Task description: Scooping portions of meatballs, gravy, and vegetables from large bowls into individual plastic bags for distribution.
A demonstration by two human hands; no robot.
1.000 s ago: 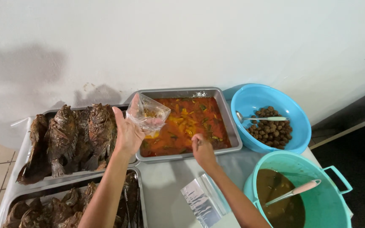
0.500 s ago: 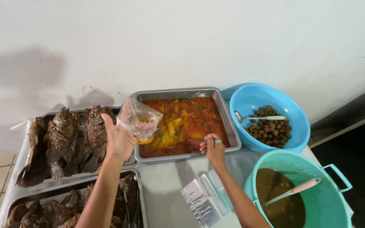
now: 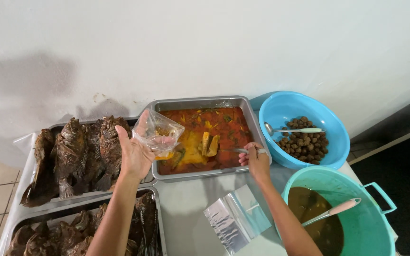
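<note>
1. The left hand is raised palm up, its fingers curled around the bottom of a clear plastic bag that stands open and holds a little yellow-orange food.
2. The right hand is closed around the handle of a metal spoon, whose bowl reaches toward 9 o'clock into the curry.
3. Both hands work at a steel tray of red-orange curry with yellow pieces; the bag hangs over the tray's 9 o'clock edge, the right hand sits at its 4 o'clock corner.
4. At 9 o'clock from the left hand lies a tray of dark fried fish; a second tray of fish sits at 7 o'clock.
5. At 2 o'clock from the right hand stands a blue bowl of brown balls with a spoon in it.
6. At 5 o'clock a teal bucket holds brown liquid and a ladle.
7. A stack of clear bags lies on the tabletop at 6 o'clock.
</note>
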